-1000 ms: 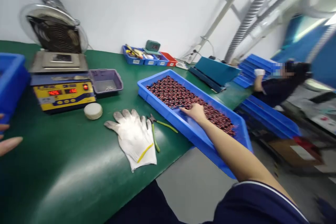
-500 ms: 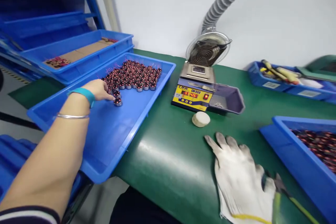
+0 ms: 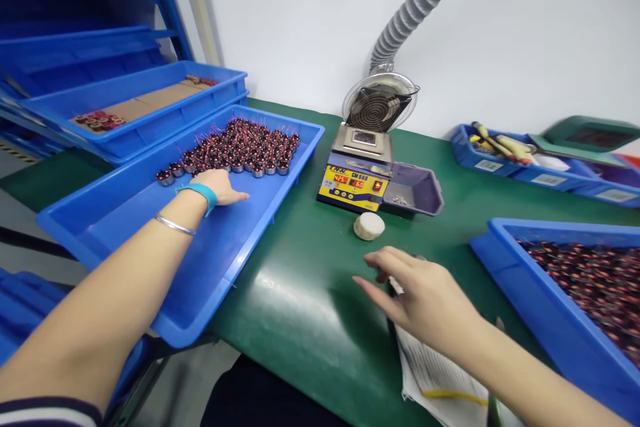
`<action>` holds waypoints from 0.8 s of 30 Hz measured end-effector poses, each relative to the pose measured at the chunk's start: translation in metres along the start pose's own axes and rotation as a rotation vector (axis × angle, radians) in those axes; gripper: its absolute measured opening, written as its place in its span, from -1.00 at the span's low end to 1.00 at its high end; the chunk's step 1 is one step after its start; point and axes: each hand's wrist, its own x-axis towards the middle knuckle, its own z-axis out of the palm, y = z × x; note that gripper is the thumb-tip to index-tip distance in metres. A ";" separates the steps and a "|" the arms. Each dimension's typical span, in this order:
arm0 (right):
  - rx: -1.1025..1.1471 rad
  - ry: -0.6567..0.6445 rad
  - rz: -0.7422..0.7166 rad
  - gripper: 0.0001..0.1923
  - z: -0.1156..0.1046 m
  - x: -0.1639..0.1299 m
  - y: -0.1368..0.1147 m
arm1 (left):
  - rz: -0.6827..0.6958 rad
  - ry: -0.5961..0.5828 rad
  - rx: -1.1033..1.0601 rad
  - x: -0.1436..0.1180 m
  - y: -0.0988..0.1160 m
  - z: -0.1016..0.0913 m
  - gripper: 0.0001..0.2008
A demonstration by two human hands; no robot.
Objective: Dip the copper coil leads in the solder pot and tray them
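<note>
My left hand [image 3: 219, 187] is low in the left blue tray [image 3: 210, 293], at the near edge of a packed group of small copper-wound coils [image 3: 250, 147] with silvery bases and thin red leads. Its thumb points right, clear of the coils; the other fingers are mostly hidden behind the hand. Two coils stand at the group's left end. Over the green table, my right hand [image 3: 425, 290] hovers with thumb and bent forefinger apart and nothing visible between them. Beneath it lie white knit gloves [image 3: 435, 363], partly covered by the hand and forearm.
A yellow-fronted solder pot [image 3: 350, 183] stands under a ducted fume hood [image 3: 380, 107]. Beside it are a grey-purple bin [image 3: 415, 190] and a round pale block [image 3: 369, 225]. Another blue tray [image 3: 505, 273] at right holds many coils. Small blue tool bins [image 3: 500, 160] line the wall.
My left hand has shifted right along the front of the coils, uncovering the coils at the left end. My right hand has come into view above the gloves. The view has shifted slightly.
</note>
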 end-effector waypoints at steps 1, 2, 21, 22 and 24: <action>0.029 -0.016 -0.005 -0.86 0.004 0.004 -0.006 | 0.013 -0.023 0.033 -0.001 0.003 0.000 -0.20; 0.063 -0.030 -0.005 -0.87 0.007 0.007 -0.011 | 0.034 -0.052 0.059 -0.002 0.005 -0.001 -0.28; 0.675 0.085 0.164 -0.85 0.046 0.056 -0.024 | 0.491 -0.030 -0.196 -0.046 0.034 -0.019 -0.69; 0.689 0.072 0.177 -0.86 0.053 0.057 -0.022 | 0.500 -0.076 -0.186 -0.047 0.037 -0.018 -0.71; 0.700 0.037 0.187 -0.86 0.065 0.057 -0.020 | 0.518 -0.185 -0.201 -0.045 0.037 -0.014 -0.69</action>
